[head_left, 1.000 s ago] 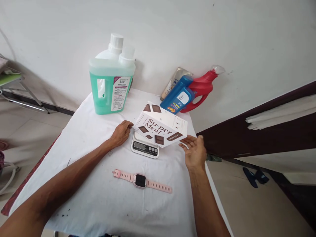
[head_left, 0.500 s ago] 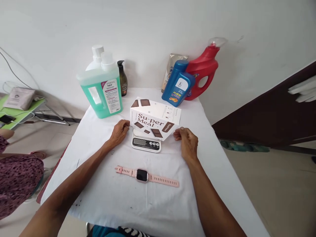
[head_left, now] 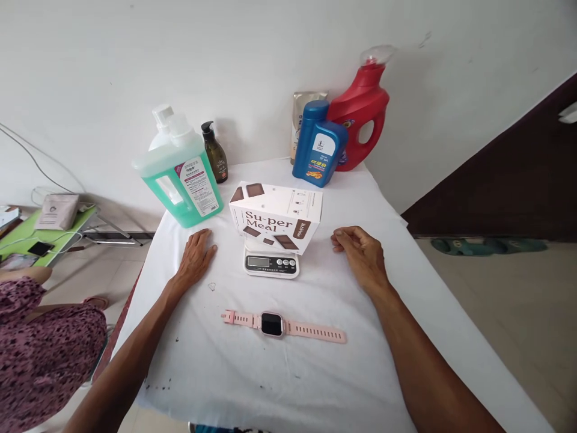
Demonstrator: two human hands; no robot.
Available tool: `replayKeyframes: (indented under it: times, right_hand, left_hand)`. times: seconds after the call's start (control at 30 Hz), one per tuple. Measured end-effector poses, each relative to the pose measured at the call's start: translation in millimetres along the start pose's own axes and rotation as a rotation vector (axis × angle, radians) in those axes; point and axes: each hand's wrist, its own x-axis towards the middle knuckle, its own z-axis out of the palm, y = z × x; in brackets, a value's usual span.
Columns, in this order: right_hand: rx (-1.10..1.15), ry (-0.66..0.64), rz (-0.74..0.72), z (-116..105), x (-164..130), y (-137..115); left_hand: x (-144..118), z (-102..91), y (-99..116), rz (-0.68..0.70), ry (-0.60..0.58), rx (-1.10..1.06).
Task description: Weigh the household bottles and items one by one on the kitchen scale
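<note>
A white box (head_left: pixel 275 218) printed "Su-per Meal" rests on a small white kitchen scale (head_left: pixel 271 264), tilted somewhat across it. The scale's display looks blank. My left hand (head_left: pixel 197 258) lies on the white cloth to the left of the scale, fingers stretched out, touching neither box nor scale. On the other side, my right hand (head_left: pixel 362 255) stands apart from the box, its fingers curled in toward the thumb with nothing visible in them. A pink-strapped smartwatch (head_left: pixel 271 324) lies flat in front of the scale.
Behind stand a green liquid jug (head_left: pixel 198 192), a dark pump bottle (head_left: pixel 215 153), a blue bottle (head_left: pixel 320 147) and a red jug (head_left: pixel 360 114). A person in a patterned garment (head_left: pixel 54 343) is at left, beside a green side table (head_left: pixel 67 231). Slippers (head_left: pixel 489 246) lie on the floor.
Both hands have moved outward from the box, left hand to the left and right hand to the right. The box stays on the scale. The view has shifted slightly.
</note>
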Motion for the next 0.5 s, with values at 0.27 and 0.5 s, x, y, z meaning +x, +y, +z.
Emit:
replayKeyframes:
  times: [0.27,0.5]
  right_hand:
    - [-0.041,-0.016,0.073,16,25,-25]
    - [0.081,0.014,-0.099,46,43,-20]
  left_hand:
    - [-1,-23.7,3,-0.173,0.11,-0.136]
    - [60,-30.1,73,-0.075,-0.041,-0.605]
